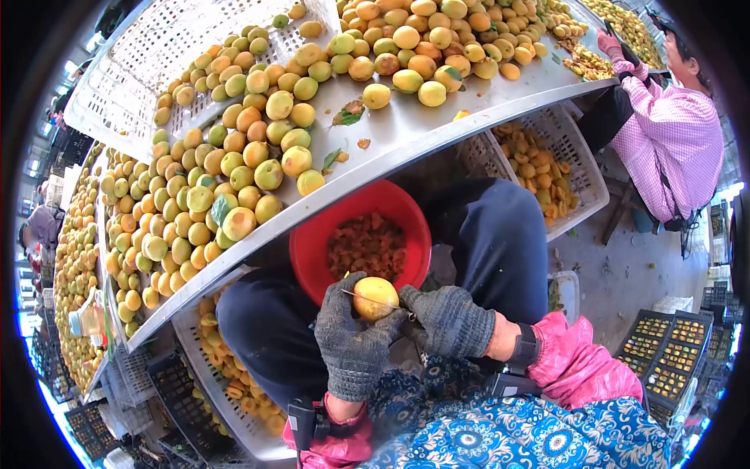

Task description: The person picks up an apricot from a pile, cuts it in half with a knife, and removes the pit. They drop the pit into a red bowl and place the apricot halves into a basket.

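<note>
Over my lap, my left hand [351, 344], in a dark grey knit glove, grips a yellow apricot [376, 297] between thumb and fingers. My right hand [449, 320], gloved the same way, is closed on a thin metal tool [396, 307] like a fine blade or wire. Its thin line crosses the lower side of the fruit, and the grip end is hidden in the right fingers. Just beyond both hands, a red basin [423, 244] between my knees holds a heap of brownish apricot pits [366, 246].
A metal table [437, 125] ahead carries heaps of whole apricots [234, 156] and a tipped white crate [109, 102]. White crates of halved apricots stand below, at left [269, 445] and right [601, 199]. A person in pink checks [664, 141] sits far right, near black trays [668, 356].
</note>
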`<state>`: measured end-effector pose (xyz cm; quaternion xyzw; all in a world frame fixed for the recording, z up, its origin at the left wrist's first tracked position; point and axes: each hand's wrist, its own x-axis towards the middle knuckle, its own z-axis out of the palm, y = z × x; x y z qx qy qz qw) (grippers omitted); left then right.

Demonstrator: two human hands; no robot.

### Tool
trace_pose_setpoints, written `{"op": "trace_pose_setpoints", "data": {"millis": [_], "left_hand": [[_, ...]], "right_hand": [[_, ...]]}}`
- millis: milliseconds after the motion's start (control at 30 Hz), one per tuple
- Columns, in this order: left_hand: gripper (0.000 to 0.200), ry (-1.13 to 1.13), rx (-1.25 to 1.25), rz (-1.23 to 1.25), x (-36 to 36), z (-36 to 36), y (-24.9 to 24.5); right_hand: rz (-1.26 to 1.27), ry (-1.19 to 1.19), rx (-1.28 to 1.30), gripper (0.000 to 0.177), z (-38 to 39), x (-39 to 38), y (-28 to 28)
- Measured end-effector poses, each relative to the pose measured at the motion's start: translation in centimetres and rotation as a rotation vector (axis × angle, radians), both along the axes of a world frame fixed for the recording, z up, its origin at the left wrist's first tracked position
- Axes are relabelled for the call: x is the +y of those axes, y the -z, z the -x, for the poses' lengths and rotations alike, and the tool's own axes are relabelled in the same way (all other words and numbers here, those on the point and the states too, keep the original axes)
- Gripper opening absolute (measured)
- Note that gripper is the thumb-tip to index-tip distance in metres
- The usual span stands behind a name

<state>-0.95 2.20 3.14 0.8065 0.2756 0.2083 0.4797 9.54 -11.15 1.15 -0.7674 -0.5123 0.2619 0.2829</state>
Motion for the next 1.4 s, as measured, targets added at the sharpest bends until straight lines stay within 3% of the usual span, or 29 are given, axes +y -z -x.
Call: {"op": "trace_pose_setpoints", "data": {"millis": [167,233,267,333,367,400,433,467,500,533,567,600,633,667,767,800,833,967,1000,1100,1233,1300,1367,1400], "left_hand": [[0.052,-0.014,0.063,0.004,0.2,0.0,0.4],[0.052,-0.008,0.081,0.041,0.3,0.2,0.5],[0.051,0.021,0.025,-0.052,0.5,0.2,0.8],[0.049,0.049,-0.035,-0.147,1.1,0.7,1.6],[0.05,0.014,0.001,0.012,1.6,1.1,2.1],[0.05,-0.019,0.038,0.173,1.7,1.3,2.1],[0.05,-0.018,0.038,0.174,1.6,1.5,2.0],[0.052,0.008,0.0,0.488,1.4,1.6,1.5],[0.054,0.037,-0.042,0.799,1.4,1.5,1.2],[0.058,0.226,0.003,0.768,1.9,1.8,1.2],[0.058,0.226,0.004,0.769,1.5,1.9,1.0],[0.058,0.201,-0.07,0.975,0.8,1.9,0.8],[0.059,0.173,-0.146,1.179,0.3,1.9,0.6],[0.056,0.228,-0.186,1.211,0.2,1.9,0.7],[0.049,0.233,-0.093,1.031,0.7,3.0,2.5],[0.049,0.229,-0.093,1.032,0.6,3.3,3.3],[0.046,0.134,-0.048,0.875,0.2,3.4,4.1],[0.048,-0.053,-0.036,0.505,-0.9,2.2,2.9],[0.048,-0.097,-0.061,0.43,-1.1,1.8,3.1],[0.045,-0.129,-0.1,0.662,-0.1,1.3,3.7],[0.044,-0.286,-0.149,0.693,-0.2,-0.4,3.7],[0.044,-0.262,-0.17,0.716,-0.2,-0.5,4.6],[0.042,-0.378,-0.253,0.854,0.0,-0.8,5.4],[0.042,-0.312,-0.273,0.766,0.1,-0.6,5.0]], "right_hand": [[0.051,-0.017,0.002,0.039,-0.6,0.3,-0.2],[0.005,0.02,0.146,0.032,-0.9,0.1,-0.9],[0.003,0.018,0.146,0.032,-1.0,-0.2,-1.4],[-0.058,0.016,0.386,0.025,-1.6,-0.9,-2.6],[-0.059,0.015,0.382,0.025,-2.0,-1.2,-3.3],[-0.079,0.128,0.541,0.024,-2.4,-1.4,-4.1],[-0.098,0.241,0.701,0.023,-2.7,-1.6,-4.5],[-0.122,0.226,0.718,0.034,-3.2,-1.6,-3.9],[-0.126,0.226,0.715,0.034,-3.2,-1.2,-3.5],[-0.274,0.17,0.599,0.041,-3.0,-0.5,-3.0],[-0.417,0.115,0.482,0.049,-2.7,-0.1,-2.8],[-0.318,0.001,0.359,0.062,-2.8,0.1,-2.8],[-0.318,0.0,0.361,0.062,-2.6,0.3,-2.8],[-0.27,-0.031,0.378,0.065,-2.4,0.5,-2.6],[-0.192,-0.081,0.394,0.067,-2.2,1.1,-3.0],[-0.125,-0.1,0.278,0.066,-1.9,1.1,-3.8],[-0.058,-0.12,0.16,0.065,-1.7,1.1,-4.2],[-0.233,-0.065,0.113,0.067,-1.1,1.7,-2.3],[-0.19,-0.073,0.209,0.061,-1.1,2.0,-2.2],[-0.228,0.035,0.372,0.053,-0.3,2.7,-1.5],[-0.257,0.195,0.501,0.045,0.7,3.9,0.1],[-0.219,0.268,0.56,0.042,0.8,4.2,0.3],[-0.25,0.286,0.597,0.042,0.7,4.6,0.7],[-0.22,0.332,0.605,0.04,0.8,4.9,0.5]]}}
